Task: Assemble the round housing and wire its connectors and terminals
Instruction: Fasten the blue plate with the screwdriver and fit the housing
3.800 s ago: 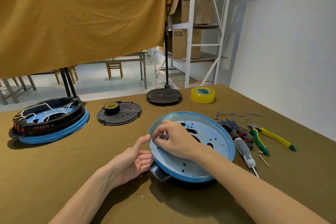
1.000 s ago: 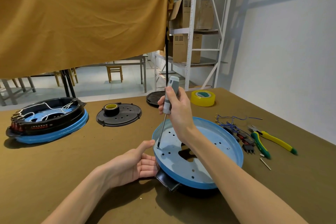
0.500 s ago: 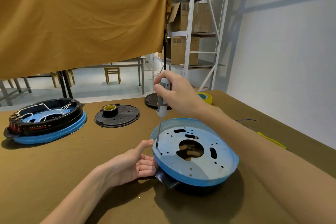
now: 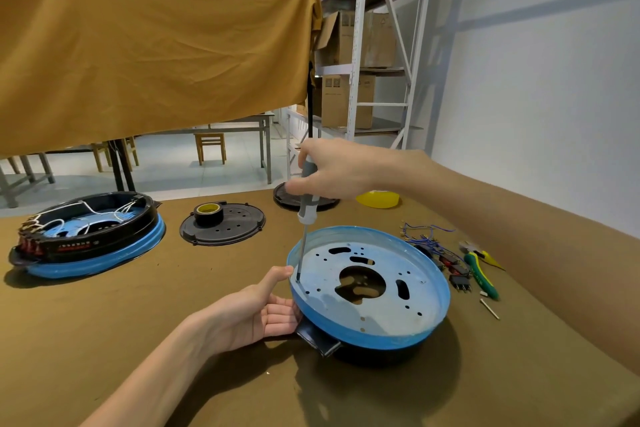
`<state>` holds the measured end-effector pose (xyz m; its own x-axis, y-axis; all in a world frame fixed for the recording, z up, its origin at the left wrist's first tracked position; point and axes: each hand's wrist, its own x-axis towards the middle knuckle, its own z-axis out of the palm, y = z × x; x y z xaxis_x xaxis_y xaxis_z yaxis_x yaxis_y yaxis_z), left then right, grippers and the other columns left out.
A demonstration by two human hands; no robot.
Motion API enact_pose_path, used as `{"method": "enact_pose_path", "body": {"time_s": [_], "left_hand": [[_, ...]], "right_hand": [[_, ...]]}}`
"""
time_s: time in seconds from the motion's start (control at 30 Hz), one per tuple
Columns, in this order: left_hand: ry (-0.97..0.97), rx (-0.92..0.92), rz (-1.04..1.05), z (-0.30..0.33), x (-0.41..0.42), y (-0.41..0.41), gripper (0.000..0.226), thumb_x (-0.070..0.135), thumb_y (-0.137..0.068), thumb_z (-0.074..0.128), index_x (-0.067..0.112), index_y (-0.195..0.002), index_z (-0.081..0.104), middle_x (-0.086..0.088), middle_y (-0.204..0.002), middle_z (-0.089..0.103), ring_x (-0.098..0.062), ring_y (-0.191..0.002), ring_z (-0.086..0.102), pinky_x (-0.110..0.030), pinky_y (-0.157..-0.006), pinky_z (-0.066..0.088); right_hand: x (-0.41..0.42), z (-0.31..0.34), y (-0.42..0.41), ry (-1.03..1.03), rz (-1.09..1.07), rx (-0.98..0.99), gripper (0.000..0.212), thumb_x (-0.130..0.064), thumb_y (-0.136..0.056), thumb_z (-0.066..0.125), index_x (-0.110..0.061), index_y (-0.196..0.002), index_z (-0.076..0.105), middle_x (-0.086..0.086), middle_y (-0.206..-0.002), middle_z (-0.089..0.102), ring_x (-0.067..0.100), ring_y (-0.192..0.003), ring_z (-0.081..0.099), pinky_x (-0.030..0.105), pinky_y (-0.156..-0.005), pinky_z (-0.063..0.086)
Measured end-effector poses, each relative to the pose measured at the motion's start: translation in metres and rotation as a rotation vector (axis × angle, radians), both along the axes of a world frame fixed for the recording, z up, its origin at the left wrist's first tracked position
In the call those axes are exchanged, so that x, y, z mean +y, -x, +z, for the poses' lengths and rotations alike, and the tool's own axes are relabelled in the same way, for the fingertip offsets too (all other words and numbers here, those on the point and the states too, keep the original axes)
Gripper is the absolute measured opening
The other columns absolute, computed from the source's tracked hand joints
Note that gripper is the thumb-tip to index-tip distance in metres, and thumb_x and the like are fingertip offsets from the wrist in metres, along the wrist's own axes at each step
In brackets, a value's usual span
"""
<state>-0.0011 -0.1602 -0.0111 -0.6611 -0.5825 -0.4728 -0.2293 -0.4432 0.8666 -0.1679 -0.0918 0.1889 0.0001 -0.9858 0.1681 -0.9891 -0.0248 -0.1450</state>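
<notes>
A round blue housing pan (image 4: 408, 329) with many holes sits on a black base on the table in front of me. My right hand (image 4: 336, 172) grips the grey and white handle of a screwdriver (image 4: 307, 208), held upright with its tip in a hole at the pan's left inner edge. My left hand (image 4: 256, 314) holds the pan's left rim, thumb up against the rim and fingers curled under it. A loose bundle of blue wires and connectors (image 4: 433, 246) lies to the right of the pan.
A second housing (image 4: 86, 236), black on blue with white wires, sits far left. A black perforated disc (image 4: 225, 229) carries a tape roll (image 4: 207, 213). A yellow tape roll (image 4: 377, 199), green and yellow pliers (image 4: 481, 270) and a shelf rack stand right.
My right hand has lifted the screwdriver from the table, set its tip into the pan's left edge and shifted its grip to the top of the handle. My left hand stays on the rim.
</notes>
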Motion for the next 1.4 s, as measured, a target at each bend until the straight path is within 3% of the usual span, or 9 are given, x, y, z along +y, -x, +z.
{"method": "enact_pose_path", "body": {"time_s": [0.07, 0.2, 0.33, 0.5, 0.63, 0.77, 0.9, 1.03, 1.4], "left_hand": [[0.002, -0.007, 0.003, 0.001, 0.0, 0.0, 0.092, 0.058, -0.055, 0.083, -0.007, -0.116, 0.061, -0.018, -0.085, 0.076, -0.023, -0.071, 0.075, -0.029, -0.062, 0.061], [0.001, -0.007, -0.002, 0.001, 0.0, 0.0, 0.091, 0.058, -0.056, 0.082, -0.007, -0.117, 0.061, -0.018, -0.085, 0.076, -0.023, -0.071, 0.075, -0.029, -0.061, 0.061], [0.008, -0.014, -0.002, 0.0, 0.0, 0.0, 0.087, 0.059, -0.059, 0.079, -0.006, -0.115, 0.062, -0.018, -0.085, 0.076, -0.023, -0.07, 0.075, -0.029, -0.061, 0.061], [0.008, -0.006, -0.001, 0.0, 0.0, 0.001, 0.092, 0.059, -0.056, 0.081, -0.007, -0.117, 0.062, -0.019, -0.088, 0.076, -0.023, -0.072, 0.075, -0.029, -0.062, 0.061], [0.016, -0.014, -0.005, -0.001, -0.001, 0.001, 0.093, 0.061, -0.056, 0.081, -0.006, -0.118, 0.063, -0.019, -0.092, 0.077, -0.023, -0.076, 0.075, -0.029, -0.065, 0.062], [0.019, -0.009, -0.005, -0.002, -0.002, 0.0, 0.094, 0.062, -0.055, 0.082, -0.006, -0.118, 0.062, -0.019, -0.093, 0.077, -0.023, -0.077, 0.075, -0.03, -0.067, 0.062], [0.02, -0.004, -0.019, -0.001, 0.0, 0.0, 0.09, 0.062, -0.057, 0.081, -0.006, -0.114, 0.063, -0.016, -0.087, 0.075, -0.021, -0.072, 0.073, -0.028, -0.065, 0.061], [0.014, -0.006, -0.016, 0.0, 0.001, 0.0, 0.088, 0.061, -0.059, 0.08, -0.006, -0.114, 0.063, -0.016, -0.085, 0.076, -0.021, -0.071, 0.074, -0.028, -0.064, 0.061], [-0.011, -0.001, -0.031, 0.0, 0.0, 0.0, 0.078, 0.06, -0.067, 0.078, -0.004, -0.109, 0.061, -0.012, -0.076, 0.073, -0.019, -0.064, 0.071, -0.026, -0.061, 0.059]], "right_hand": [[0.001, 0.006, -0.001, -0.079, 0.02, -0.117, 0.034, -0.033, -0.099, 0.063, -0.009, -0.123, 0.061, 0.011, -0.086, 0.073, 0.024, -0.074, 0.073, 0.026, -0.046, 0.053], [0.0, 0.001, -0.003, 0.023, -0.019, 0.162, 0.049, -0.056, -0.101, 0.051, -0.01, -0.11, 0.066, 0.005, -0.072, 0.075, 0.019, -0.059, 0.072, 0.028, -0.048, 0.05], [0.002, 0.014, 0.002, -0.211, 0.033, -0.148, 0.037, -0.032, -0.098, 0.063, -0.019, -0.127, 0.044, 0.008, -0.096, 0.071, 0.018, -0.069, 0.07, 0.024, -0.047, 0.052], [-0.004, 0.004, -0.001, -0.046, -0.002, 0.136, 0.043, -0.055, -0.101, 0.052, -0.016, -0.12, 0.047, 0.007, -0.083, 0.072, 0.025, -0.066, 0.072, 0.034, -0.05, 0.052], [-0.006, 0.014, 0.0, -0.223, 0.047, -0.133, 0.036, -0.029, -0.099, 0.064, -0.017, -0.128, 0.046, 0.007, -0.086, 0.072, 0.017, -0.064, 0.069, 0.022, -0.045, 0.051], [-0.015, 0.01, -0.004, -0.13, 0.0, 0.065, 0.048, -0.053, -0.102, 0.051, -0.007, -0.114, 0.059, 0.006, -0.074, 0.076, 0.019, -0.05, 0.069, 0.023, -0.041, 0.05], [-0.011, 0.021, 0.001, -0.287, 0.045, -0.095, 0.045, -0.032, -0.095, 0.069, -0.019, -0.129, 0.041, 0.004, -0.088, 0.072, 0.011, -0.056, 0.064, 0.024, -0.044, 0.048], [-0.018, 0.011, 0.0, -0.106, -0.025, 0.189, 0.052, -0.057, -0.101, 0.051, -0.008, -0.119, 0.056, 0.004, -0.073, 0.076, 0.017, -0.052, 0.07, 0.027, -0.051, 0.051], [-0.022, 0.016, 0.014, -0.25, 0.003, -0.043, 0.042, -0.038, -0.099, 0.064, -0.017, -0.13, 0.044, 0.004, -0.092, 0.073, 0.013, -0.058, 0.068, 0.027, -0.047, 0.051]]}}
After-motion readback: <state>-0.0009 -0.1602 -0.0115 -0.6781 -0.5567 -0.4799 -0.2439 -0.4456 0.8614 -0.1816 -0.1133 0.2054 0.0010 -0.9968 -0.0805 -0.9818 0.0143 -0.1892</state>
